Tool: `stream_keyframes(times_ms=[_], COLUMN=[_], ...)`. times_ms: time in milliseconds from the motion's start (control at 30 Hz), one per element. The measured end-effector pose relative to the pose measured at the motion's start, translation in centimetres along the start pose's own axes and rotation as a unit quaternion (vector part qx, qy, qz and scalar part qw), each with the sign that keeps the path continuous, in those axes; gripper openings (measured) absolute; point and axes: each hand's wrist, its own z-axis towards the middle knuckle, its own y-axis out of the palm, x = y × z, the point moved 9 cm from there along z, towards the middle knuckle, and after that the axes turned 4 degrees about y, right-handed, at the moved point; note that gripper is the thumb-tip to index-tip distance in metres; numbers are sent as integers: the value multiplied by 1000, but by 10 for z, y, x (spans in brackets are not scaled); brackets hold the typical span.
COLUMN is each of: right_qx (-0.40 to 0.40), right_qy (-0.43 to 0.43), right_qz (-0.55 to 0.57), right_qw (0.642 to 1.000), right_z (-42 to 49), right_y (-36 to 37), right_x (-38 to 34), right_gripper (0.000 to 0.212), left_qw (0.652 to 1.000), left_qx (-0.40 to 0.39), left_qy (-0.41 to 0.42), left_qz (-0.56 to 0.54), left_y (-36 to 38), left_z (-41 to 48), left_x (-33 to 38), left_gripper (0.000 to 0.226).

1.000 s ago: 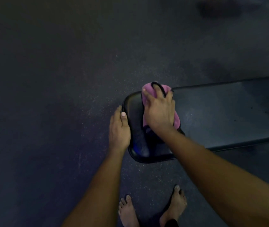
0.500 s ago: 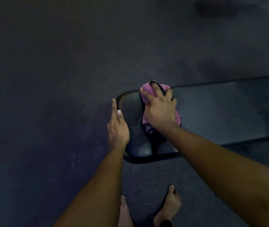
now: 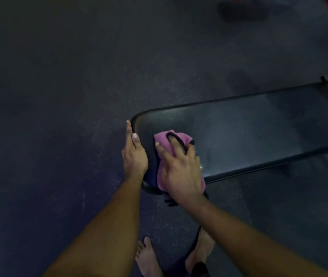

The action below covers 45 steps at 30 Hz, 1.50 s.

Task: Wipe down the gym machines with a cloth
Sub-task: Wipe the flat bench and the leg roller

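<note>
Mid-wipe at the bench pad's (image 3: 259,132) near end: right hand (image 3: 181,168) presses the pink cloth (image 3: 172,140) down with spread fingers, left hand (image 3: 134,154) braces the end edge straight-fingered, so next is probably a sweep toward the far end.

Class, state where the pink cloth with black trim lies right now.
Head view, centre: the pink cloth with black trim lies on the black padded bench's rounded end, under the right hand, just right of the left hand.
</note>
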Motion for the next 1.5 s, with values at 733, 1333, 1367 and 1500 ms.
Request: stream_keyframes(times_ms=[733, 1333, 1367, 1500], right_qx=[72, 0, -6, -11], right_qy=[323, 80, 67, 113], right_qz=[47, 15, 16, -14], right_qw=[943, 997, 998, 993], right_z=[-6, 29, 45, 153], right_y=[-23, 7, 5, -10], right_x=[132, 42, 49, 101], right_gripper=[52, 66, 65, 62], left_qw=[1000, 961, 957, 956], left_qx=[-15, 52, 41, 41], left_qy=[10, 137, 140, 130], left_qz=[6, 236, 252, 260], left_y=[1, 23, 28, 26], left_z=[1, 59, 64, 66], left_x=[-1, 40, 43, 41], left_gripper=[50, 45, 45, 44])
